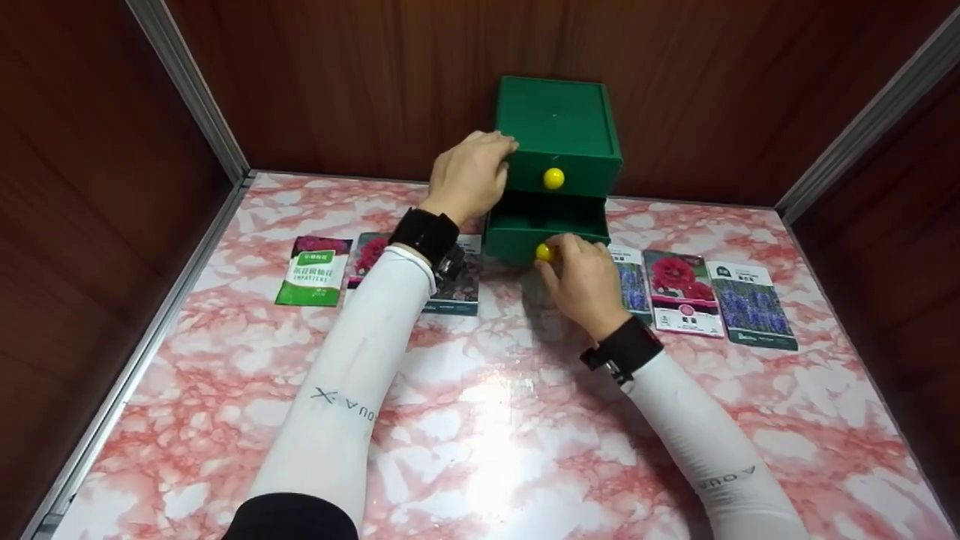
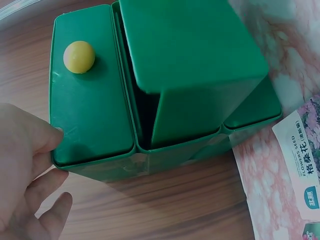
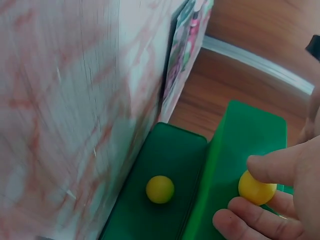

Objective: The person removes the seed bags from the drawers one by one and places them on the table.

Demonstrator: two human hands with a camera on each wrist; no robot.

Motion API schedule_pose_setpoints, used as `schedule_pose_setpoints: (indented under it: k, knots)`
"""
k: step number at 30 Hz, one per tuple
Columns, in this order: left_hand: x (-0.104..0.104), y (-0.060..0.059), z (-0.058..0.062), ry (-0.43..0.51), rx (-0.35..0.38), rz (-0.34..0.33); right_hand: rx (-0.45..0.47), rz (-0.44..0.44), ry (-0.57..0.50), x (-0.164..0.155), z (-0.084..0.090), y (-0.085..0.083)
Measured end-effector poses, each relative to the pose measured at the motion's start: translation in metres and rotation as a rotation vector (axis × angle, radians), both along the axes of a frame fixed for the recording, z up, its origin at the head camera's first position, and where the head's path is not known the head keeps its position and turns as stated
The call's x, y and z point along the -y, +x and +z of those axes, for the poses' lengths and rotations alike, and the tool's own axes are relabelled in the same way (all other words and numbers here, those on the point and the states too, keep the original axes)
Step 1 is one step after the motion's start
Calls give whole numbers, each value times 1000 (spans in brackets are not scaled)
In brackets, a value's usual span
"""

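Pinching right hand (image 1: 585,281) on yellow knob (image 1: 544,253) of green 2-drawer box (image 1: 559,142), left hand (image 1: 469,176) steadying.

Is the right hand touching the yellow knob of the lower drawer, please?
Touching: the right wrist view shows the right hand pinching the yellow knob between thumb and fingers.

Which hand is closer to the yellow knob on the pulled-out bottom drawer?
Right. The right hand pinches the lower knob; the left hand rests on the green box's upper left side.

Seed packets (image 1: 682,291) lay in a row on the pink marbled table (image 1: 480,420) (one green packet (image 1: 313,271) leftmost), wood-panelled walls (image 1: 360,75) behind.
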State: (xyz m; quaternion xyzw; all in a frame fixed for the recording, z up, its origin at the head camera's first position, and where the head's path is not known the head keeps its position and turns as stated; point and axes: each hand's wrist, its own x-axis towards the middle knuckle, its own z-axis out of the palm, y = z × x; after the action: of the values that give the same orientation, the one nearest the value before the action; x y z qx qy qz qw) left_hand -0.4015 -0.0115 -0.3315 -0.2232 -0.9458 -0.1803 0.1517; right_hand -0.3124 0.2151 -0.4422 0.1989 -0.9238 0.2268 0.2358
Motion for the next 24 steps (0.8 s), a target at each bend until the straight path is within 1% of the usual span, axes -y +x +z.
schedule_pose_setpoints:
  k: [4, 7, 12, 17, 24]
  knots:
    - [-1, 0, -1, 2, -2, 8, -10, 5, 8, 0, 2, -13]
    - [-1, 1, -1, 0, -14, 9, -16, -7, 17, 0, 3, -21]
    - [-4, 0, -1, -18, -36, 4, 27, -44, 20, 2, 7, -33]
    - [-5, 0, 0, -19, -32, 7, 75, -66, 27, 4, 10, -44]
    - [-5, 0, -1, -15, -41, 11, 97, -93, 48, 7, 12, -54]
